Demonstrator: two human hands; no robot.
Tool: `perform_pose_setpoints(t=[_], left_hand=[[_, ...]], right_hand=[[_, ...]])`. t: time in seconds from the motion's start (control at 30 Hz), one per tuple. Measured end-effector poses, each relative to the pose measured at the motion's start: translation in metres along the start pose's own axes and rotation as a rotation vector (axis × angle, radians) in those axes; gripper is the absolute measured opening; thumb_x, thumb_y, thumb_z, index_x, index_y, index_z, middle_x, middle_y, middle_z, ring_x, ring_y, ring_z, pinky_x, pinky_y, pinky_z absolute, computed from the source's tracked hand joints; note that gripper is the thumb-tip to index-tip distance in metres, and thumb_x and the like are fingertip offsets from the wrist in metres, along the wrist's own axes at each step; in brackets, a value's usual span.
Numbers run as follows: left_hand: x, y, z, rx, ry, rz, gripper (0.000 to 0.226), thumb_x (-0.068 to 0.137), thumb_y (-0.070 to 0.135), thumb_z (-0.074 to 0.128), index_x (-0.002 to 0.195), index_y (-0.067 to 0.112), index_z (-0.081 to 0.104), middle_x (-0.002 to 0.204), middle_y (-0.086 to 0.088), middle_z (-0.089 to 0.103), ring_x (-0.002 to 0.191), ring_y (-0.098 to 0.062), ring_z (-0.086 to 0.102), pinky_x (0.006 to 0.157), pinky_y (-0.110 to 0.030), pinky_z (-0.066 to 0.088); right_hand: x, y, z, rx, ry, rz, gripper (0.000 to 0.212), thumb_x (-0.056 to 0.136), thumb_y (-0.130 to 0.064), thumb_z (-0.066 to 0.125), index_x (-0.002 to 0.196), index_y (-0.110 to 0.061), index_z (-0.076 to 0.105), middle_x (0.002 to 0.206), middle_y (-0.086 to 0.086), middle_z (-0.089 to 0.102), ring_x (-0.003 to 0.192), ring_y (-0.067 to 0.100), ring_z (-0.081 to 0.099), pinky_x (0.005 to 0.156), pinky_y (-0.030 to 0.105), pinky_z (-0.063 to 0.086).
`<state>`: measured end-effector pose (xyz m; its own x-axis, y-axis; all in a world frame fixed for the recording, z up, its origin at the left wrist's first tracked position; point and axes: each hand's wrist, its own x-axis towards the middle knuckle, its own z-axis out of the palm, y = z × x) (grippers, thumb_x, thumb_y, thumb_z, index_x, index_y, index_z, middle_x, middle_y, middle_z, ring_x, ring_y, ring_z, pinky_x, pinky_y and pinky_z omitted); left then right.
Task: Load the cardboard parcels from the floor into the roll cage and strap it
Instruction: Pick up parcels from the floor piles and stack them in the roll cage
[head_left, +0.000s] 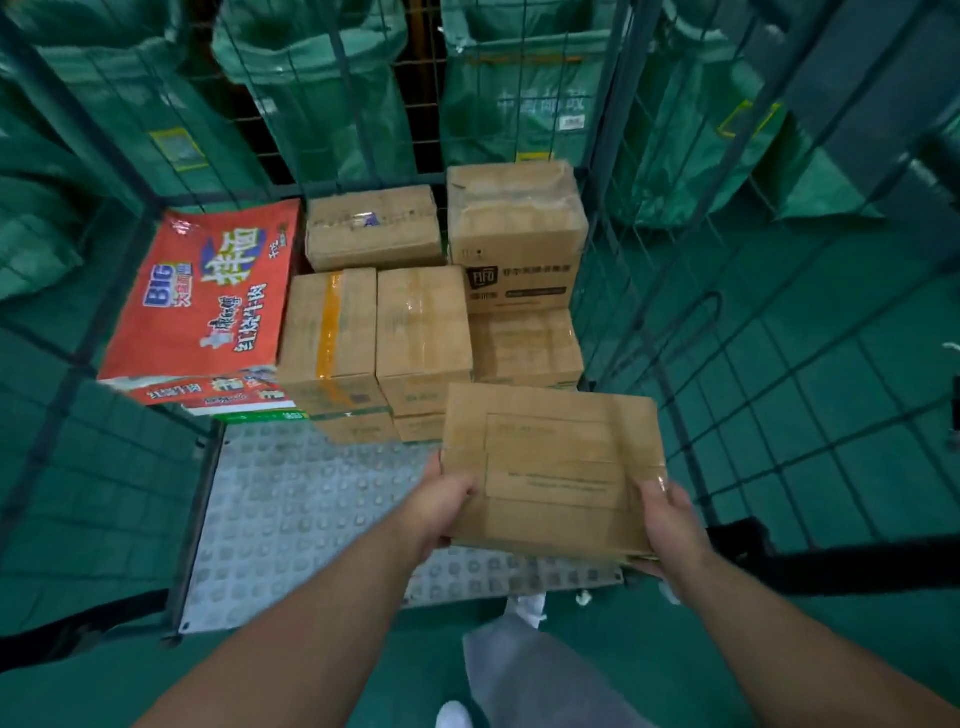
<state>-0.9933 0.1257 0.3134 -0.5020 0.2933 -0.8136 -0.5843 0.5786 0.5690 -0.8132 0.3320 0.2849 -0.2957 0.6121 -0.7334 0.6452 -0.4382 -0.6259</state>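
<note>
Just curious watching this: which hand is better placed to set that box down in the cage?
Probably right: the right hand grips the held box's near corner, beside the open floor. Both hold it.

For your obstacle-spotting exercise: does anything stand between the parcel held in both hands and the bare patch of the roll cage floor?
Nothing visible does. The parcel, held by left hand and right hand, hangs over the open studded floor; stacked boxes sit further back.
</note>
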Motion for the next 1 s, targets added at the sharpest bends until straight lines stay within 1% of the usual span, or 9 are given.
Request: perform_pose_setpoints(t=[0.1, 0.23, 0.37, 0.47, 0.57, 0.63, 0.73, 0.9, 1.0], left_hand=[[0.051, 0.037, 0.012, 0.035, 0.026, -0.050, 0.048, 0.087, 0.021, 0.056, 0.132, 0.035, 0.046, 0.116, -0.005, 0.062, 0.105, -0.027, 0.058, 0.078, -0.038, 0.043], [0.106, 0.069, 0.024, -0.024, 0.059, -0.118, 0.049, 0.085, 0.025, 0.059, 0.132, 0.028, 0.049, 0.109, -0.007, 0.068, 0.098, -0.028, 0.065, 0.074, -0.038, 0.045], [0.148, 0.095, 0.041, -0.101, 0.137, -0.101, 0.053, 0.087, 0.018, 0.058, 0.137, 0.029, 0.045, 0.107, -0.004, 0.067, 0.089, -0.024, 0.064, 0.065, -0.031, 0.044], [0.182, 0.107, 0.055, -0.147, 0.174, -0.108, 0.070, 0.076, 0.014, 0.058, 0.141, 0.033, 0.040, 0.111, -0.007, 0.067, 0.094, -0.028, 0.066, 0.070, -0.034, 0.049], [0.208, 0.115, 0.064, -0.160, 0.182, -0.138, 0.064, 0.083, 0.010, 0.057, 0.141, 0.030, 0.039, 0.111, -0.007, 0.064, 0.096, -0.028, 0.064, 0.070, -0.033, 0.051], [0.225, 0.119, 0.066, -0.164, 0.228, -0.159, 0.060, 0.085, 0.010, 0.058, 0.138, 0.029, 0.038, 0.112, -0.009, 0.063, 0.097, -0.029, 0.064, 0.079, -0.038, 0.056], [0.244, 0.129, 0.067, -0.165, 0.280, -0.161, 0.074, 0.076, 0.019, 0.062, 0.144, 0.031, 0.035, 0.125, -0.009, 0.061, 0.107, -0.034, 0.062, 0.097, -0.050, 0.054], [0.290, 0.149, 0.058, -0.094, 0.366, -0.095, 0.076, 0.064, 0.040, 0.061, 0.138, 0.036, 0.045, 0.128, -0.007, 0.063, 0.105, -0.033, 0.065, 0.095, -0.053, 0.056], [0.302, 0.183, 0.051, -0.038, 0.373, -0.002, 0.074, 0.070, 0.040, 0.061, 0.142, 0.034, 0.043, 0.130, -0.007, 0.061, 0.105, -0.028, 0.065, 0.085, -0.043, 0.059]], right_hand=[[0.045, -0.036, 0.004, -0.015, 0.007, -0.039, 0.044, 0.097, -0.057, 0.051, 0.138, -0.044, 0.044, 0.125, -0.004, 0.061, 0.106, 0.024, 0.063, 0.087, 0.044, 0.059], [0.097, -0.078, 0.009, -0.034, 0.064, -0.081, 0.022, 0.100, -0.041, 0.050, 0.122, -0.041, 0.052, 0.115, -0.002, 0.066, 0.094, 0.019, 0.065, 0.090, 0.049, 0.059], [0.142, -0.108, 0.012, -0.088, 0.047, -0.063, 0.031, 0.096, -0.057, 0.044, 0.127, -0.053, 0.051, 0.113, -0.013, 0.064, 0.100, 0.018, 0.064, 0.087, 0.047, 0.060], [0.178, -0.120, 0.016, -0.152, 0.065, -0.071, 0.037, 0.090, -0.070, 0.040, 0.121, -0.055, 0.052, 0.116, -0.011, 0.062, 0.102, 0.021, 0.062, 0.089, 0.049, 0.059], [0.210, -0.124, 0.021, -0.166, 0.059, -0.038, 0.030, 0.100, -0.060, 0.042, 0.125, -0.048, 0.052, 0.114, -0.010, 0.059, 0.098, 0.017, 0.061, 0.092, 0.049, 0.058], [0.229, -0.128, 0.028, -0.191, 0.076, -0.012, 0.037, 0.101, -0.060, 0.043, 0.134, -0.044, 0.050, 0.124, -0.006, 0.059, 0.107, 0.024, 0.062, 0.094, 0.051, 0.057], [0.252, -0.134, 0.040, -0.203, 0.073, -0.014, 0.042, 0.098, -0.063, 0.042, 0.137, -0.048, 0.048, 0.133, -0.005, 0.057, 0.114, 0.026, 0.060, 0.092, 0.050, 0.058], [0.286, -0.164, 0.060, -0.194, 0.055, -0.060, 0.033, 0.101, -0.057, 0.041, 0.131, -0.046, 0.050, 0.124, -0.005, 0.059, 0.099, 0.019, 0.061, 0.088, 0.045, 0.060], [0.312, -0.193, 0.073, -0.151, 0.059, -0.100, 0.040, 0.096, -0.061, 0.046, 0.134, -0.048, 0.045, 0.122, -0.010, 0.060, 0.101, 0.018, 0.063, 0.094, 0.048, 0.058]])
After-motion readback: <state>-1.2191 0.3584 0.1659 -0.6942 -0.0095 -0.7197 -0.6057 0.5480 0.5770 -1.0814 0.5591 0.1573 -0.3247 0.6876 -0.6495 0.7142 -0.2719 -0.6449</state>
